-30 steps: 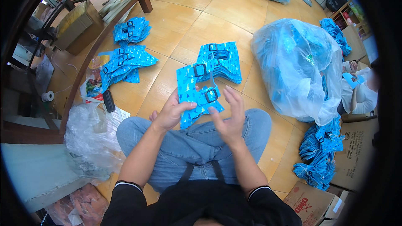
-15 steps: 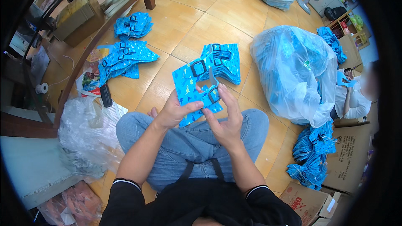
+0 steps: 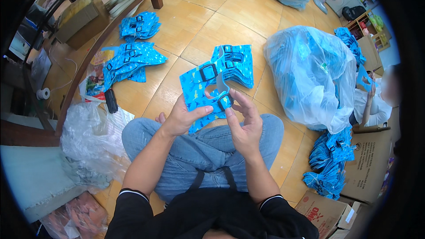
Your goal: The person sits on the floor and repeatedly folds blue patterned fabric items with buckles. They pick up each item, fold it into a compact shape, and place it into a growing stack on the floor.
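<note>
Left hand: the left hand [image 3: 181,117] is closed on the blue patterned piece [image 3: 201,95], with the thumb on top and the fingers under it.
Right hand: the right hand [image 3: 243,126] pinches a small black buckle [image 3: 224,101] on the same piece with its fingertips [image 3: 230,110]; the other fingers are spread loosely.
Blue piece: it is held up in front of the person, above the knees, and tilted. It has a second black buckle [image 3: 208,71] near its top.
Legs: the person sits with legs crossed in blue jeans [image 3: 195,146] on the floor [image 3: 199,26].
Stack ahead: a pile of the same blue pieces [image 3: 237,64] lies on the floor just behind the held one.
Left piles: two more blue piles [image 3: 133,59] and [image 3: 139,25] lie on the floor to the left, well apart from the hands.
Big bag: a clear plastic bag [image 3: 312,75] full of blue things sits to the right.
Right heap: more blue pieces [image 3: 330,163] lie beside a cardboard box [image 3: 367,168].
Other person: a second person's hand [image 3: 372,89] shows at the right edge.
</note>
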### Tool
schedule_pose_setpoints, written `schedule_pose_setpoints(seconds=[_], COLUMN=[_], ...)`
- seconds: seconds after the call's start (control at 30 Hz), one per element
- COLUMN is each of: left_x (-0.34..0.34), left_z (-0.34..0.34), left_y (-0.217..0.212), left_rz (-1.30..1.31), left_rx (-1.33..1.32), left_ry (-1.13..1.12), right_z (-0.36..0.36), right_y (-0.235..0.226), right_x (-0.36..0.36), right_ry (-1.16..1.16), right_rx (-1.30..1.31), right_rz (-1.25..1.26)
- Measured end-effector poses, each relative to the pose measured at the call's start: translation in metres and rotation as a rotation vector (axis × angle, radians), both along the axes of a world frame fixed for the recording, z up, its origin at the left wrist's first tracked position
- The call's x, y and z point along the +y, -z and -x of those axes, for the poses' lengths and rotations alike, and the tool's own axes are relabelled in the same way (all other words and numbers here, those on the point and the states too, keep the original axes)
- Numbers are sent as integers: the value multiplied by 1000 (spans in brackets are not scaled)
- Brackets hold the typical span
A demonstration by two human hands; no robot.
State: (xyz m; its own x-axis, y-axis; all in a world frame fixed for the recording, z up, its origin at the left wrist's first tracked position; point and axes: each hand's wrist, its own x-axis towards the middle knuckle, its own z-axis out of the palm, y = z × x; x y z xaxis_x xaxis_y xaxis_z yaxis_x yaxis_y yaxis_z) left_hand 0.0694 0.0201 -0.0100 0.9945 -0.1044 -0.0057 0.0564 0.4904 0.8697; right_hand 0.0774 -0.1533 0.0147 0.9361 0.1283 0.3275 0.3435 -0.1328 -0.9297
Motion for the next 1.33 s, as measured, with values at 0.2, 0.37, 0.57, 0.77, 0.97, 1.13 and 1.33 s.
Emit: schedule_pose_setpoints(seconds=[0.2,0.37,0.57,0.77,0.97,1.13,1.33], left_x=[0,6,9,10,12,13,12], left_z=[0,-3,-5,-4,-3,-3,-2], left_y=[1,6,9,5,1,3,4], left_rz=[6,69,38,-32,-21,-21,-14], left_rx=[33,-14,8,-10,-17,-38,-32], left_ry=[11,78,58,17,79,109,115], right_z=[-1,-2,-9,-12,-11,-9,-9], right_y=[0,-2,3,3,0,-1,0], right_x=[1,0,-3,-14,-19,-21,-23], right_ry=[40,77,27,-19,-42,-51,-63], right_rx=[-38,-191,-341,-455,-534,-531,-512], right_rz=[53,229,320,455,564,565,574])
